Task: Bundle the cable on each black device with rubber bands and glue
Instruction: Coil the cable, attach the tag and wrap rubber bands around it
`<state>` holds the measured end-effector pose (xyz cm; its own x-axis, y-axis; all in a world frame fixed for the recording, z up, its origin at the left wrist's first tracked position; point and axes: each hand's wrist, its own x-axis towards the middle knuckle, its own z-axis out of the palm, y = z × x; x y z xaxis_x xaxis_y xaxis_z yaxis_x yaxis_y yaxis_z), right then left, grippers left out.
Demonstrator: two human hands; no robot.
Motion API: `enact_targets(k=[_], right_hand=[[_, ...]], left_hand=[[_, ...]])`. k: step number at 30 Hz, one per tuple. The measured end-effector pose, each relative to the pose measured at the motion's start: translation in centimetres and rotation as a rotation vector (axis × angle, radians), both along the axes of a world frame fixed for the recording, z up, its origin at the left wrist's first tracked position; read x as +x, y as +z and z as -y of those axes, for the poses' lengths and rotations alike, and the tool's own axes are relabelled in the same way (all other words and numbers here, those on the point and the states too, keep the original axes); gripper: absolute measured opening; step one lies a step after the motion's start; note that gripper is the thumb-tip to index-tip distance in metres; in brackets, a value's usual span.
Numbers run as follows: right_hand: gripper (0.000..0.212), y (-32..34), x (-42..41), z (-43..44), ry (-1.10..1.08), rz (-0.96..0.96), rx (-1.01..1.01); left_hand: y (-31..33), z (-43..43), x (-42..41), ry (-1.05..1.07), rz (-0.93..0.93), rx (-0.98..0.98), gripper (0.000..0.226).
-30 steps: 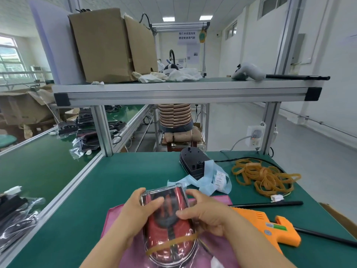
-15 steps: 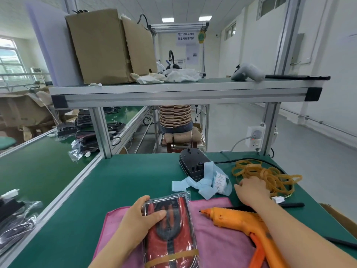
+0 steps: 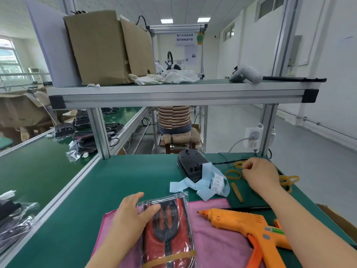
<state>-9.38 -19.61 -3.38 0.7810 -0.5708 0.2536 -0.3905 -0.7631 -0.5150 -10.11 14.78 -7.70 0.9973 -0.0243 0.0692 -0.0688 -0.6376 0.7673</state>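
We see a bagged red-and-black device (image 3: 170,227) at lower centre, lying on a pink cloth (image 3: 214,248) on the green table (image 3: 135,176). One rubber band (image 3: 170,258) already circles its near end. We judge that further banding and the glue are yet to come.

The left hand (image 3: 133,215) rests on the device's left side, fingers spread and fairly straight. The right hand (image 3: 258,175), at middle right, reaches with curled fingers into the loose rubber bands (image 3: 232,174); we cannot tell whether it has pinched one.

An orange glue gun (image 3: 241,223) lies untouched at lower right. A second black device (image 3: 190,163), with no band that we can see, waits just above centre.
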Motion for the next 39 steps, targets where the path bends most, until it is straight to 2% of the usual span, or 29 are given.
enact_targets(k=[3,5,7,10,14,16,17,19,21,23,25,27,29,31,34,36,39], right_hand=[[0.021,2.5,-1.1,-2.2,0.277,0.166,0.154],[0.024,4.5,-2.0,-5.0,0.543,0.075,0.186],[0.022,5.7,-2.7,-8.3,0.774,-0.056,0.141],[0.022,5.7,-3.1,-12.2,0.978,-0.051,0.14],[0.024,4.0,-2.6,-14.5,0.989,0.028,0.224],[0.025,2.9,-2.2,-14.7,0.959,0.072,0.324],[0.025,2.2,-1.9,-14.6,0.922,0.078,0.378],[0.023,1.1,-1.0,-13.9,0.769,0.022,0.427],[0.018,0.0,-0.5,-13.1,0.579,-0.169,0.348],[0.027,-1.1,-0.1,-13.0,0.528,-0.381,0.193],[0.042,-2.0,0.1,-13.5,0.539,-0.473,0.159],[0.041,-2.3,0.4,-14.0,0.54,-0.499,0.252],[0.028,-2.2,0.5,-14.2,0.51,-0.472,0.478],[0.018,-2.1,0.4,-14.4,0.486,-0.431,0.735],[0.015,-1.2,-0.1,-14.4,0.531,-0.374,0.941],[0.025,0.1,-0.5,-14.3,0.583,-0.323,1.002],[0.038,2.5,-1.3,-13.9,0.644,-0.228,0.896]], left_hand=[[1.3,1.0,-0.5,0.066,0.281,-0.059,0.035],[2.6,2.1,-1.0,-0.001,0.393,-0.157,0.02],[3.7,2.9,-1.4,-0.11,0.431,-0.217,0.02],[4.7,3.5,-1.3,-0.277,0.304,-0.258,0.016],[5.0,2.6,-1.0,-0.274,0.089,-0.347,0.015],[4.9,1.7,-1.0,-0.303,-0.089,-0.379,0.02],[4.7,1.3,-1.0,-0.313,-0.2,-0.459,0.024],[4.4,0.4,-0.7,-0.247,-0.43,-0.782,0.023],[3.8,-0.9,0.1,-0.173,-0.572,-1.146,0.025],[3.3,-2.3,1.0,-0.196,-0.595,-1.369,0.036],[2.8,-3.2,1.6,-0.23,-0.571,-1.463,0.04],[2.4,-3.6,1.9,-0.26,-0.54,-1.496,0.039],[1.9,-3.9,2.1,-0.301,-0.508,-1.487,0.041],[1.5,-4.1,2.2,-0.332,-0.475,-1.444,0.044],[0.7,-4.6,2.5,-0.276,-0.456,-1.329,0.048],[0.5,-4.8,2.6,-0.16,-0.413,-1.216,0.037],[0.7,-4.6,2.6,-0.011,-0.29,-0.94,0.035]])
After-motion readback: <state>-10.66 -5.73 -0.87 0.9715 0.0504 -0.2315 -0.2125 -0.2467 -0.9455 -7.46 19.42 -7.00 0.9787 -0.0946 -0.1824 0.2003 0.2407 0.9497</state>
